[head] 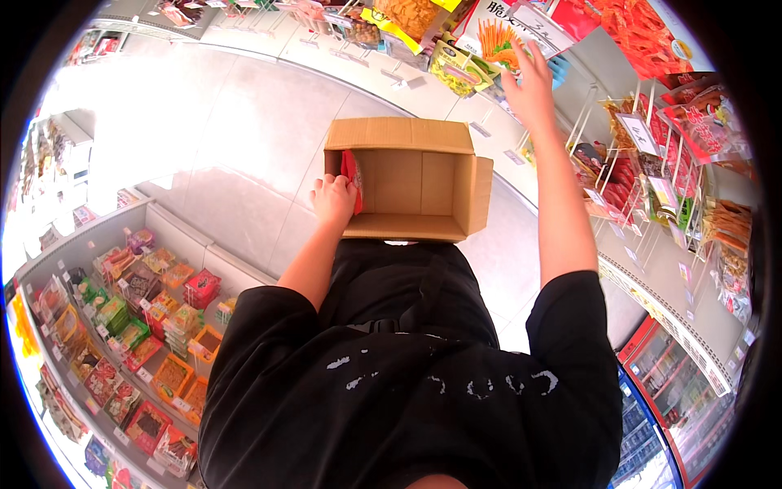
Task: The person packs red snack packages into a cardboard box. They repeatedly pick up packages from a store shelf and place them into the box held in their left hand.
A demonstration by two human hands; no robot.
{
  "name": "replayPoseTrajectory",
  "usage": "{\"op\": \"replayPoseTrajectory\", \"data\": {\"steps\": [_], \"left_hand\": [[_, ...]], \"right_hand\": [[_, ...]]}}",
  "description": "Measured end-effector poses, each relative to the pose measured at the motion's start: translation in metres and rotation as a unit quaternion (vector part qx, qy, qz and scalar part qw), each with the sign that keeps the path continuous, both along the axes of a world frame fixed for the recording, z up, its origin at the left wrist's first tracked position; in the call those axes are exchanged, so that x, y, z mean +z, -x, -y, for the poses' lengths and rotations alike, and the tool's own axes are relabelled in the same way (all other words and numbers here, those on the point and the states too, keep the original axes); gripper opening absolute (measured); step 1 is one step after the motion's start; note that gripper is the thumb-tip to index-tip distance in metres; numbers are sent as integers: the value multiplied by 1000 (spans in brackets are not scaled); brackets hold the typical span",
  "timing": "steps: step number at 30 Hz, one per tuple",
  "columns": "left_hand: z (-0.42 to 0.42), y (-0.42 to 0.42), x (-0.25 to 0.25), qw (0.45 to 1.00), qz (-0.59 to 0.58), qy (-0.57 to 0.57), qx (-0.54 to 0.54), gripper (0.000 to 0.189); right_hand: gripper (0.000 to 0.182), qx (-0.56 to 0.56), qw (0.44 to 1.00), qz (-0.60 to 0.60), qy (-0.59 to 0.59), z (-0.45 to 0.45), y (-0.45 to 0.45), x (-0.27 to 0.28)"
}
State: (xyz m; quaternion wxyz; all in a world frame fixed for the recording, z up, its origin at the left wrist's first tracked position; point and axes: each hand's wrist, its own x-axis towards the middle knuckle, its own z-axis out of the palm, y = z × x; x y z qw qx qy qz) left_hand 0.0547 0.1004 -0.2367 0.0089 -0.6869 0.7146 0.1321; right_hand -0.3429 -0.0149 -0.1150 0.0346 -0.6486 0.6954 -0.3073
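Note:
An open cardboard box (415, 183) is in front of my waist, its flaps folded outward. My left hand (335, 198) is closed over the box's left side. Just inside that wall stands a red packet (353, 177), close against my fingers; I cannot tell whether they pinch it too. My right hand (530, 91) is raised to the hanging snacks at the upper right, fingers apart. Behind its fingertips hangs a white snack packet (489, 36) with a picture of orange strips. Slightly left of that hand are yellow-green snack packets (455, 68).
Wire hooks (580, 122) jut from the rack on the right, beside red snack packets (702, 122). A low display case (183, 223) with packaged foods runs along the left. Pale floor tiles (244, 122) lie between. Glass-door cabinets (666, 379) stand at lower right.

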Motion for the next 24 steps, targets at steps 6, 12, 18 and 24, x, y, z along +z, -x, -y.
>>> {"op": "replayPoseTrajectory", "data": {"steps": [6,12,18,24], "left_hand": [[-2,2,1,998,-29,46,-20,16],[9,17,52,964,-189,6,-187,15],[20,71,115,911,-246,18,-331,11],[33,114,150,890,-272,41,-363,10]], "right_hand": [[39,-6,992,122,-43,-116,-26,-60],[38,36,953,233,-190,-179,-79,-76],[59,156,954,219,-133,-155,-93,-32],[47,47,945,293,-138,-139,-60,0]]}}
